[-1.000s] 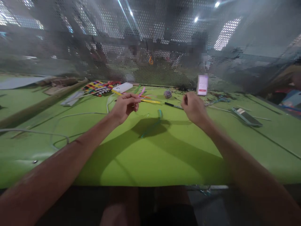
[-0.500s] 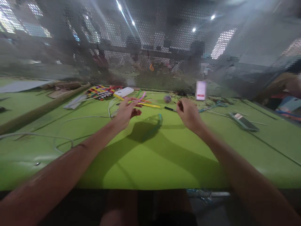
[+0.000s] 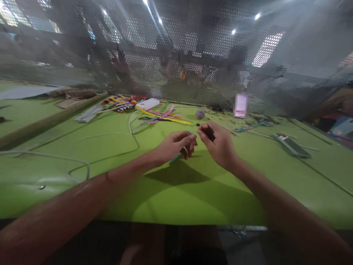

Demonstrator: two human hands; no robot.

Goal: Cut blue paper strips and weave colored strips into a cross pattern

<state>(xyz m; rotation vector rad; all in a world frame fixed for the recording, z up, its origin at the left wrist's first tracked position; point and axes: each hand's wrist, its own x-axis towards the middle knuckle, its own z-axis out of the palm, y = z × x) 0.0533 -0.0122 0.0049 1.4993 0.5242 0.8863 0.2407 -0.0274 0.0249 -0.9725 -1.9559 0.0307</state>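
Nearest on the green surface (image 3: 176, 206), the left hand (image 3: 179, 143) curls its fingers narrowly over a teal strip (image 3: 174, 158), its grip impossible to confirm, while the right hand (image 3: 219, 141) closes its fingertips together just beside. Beyond lie crossed coloured strips (image 3: 165, 116), a speckled ball (image 3: 200, 114) and a white device (image 3: 148, 104) with a small unreadable mark. Farther right, an upright phone (image 3: 241, 105) shows a lit screen, its writing too small to read.
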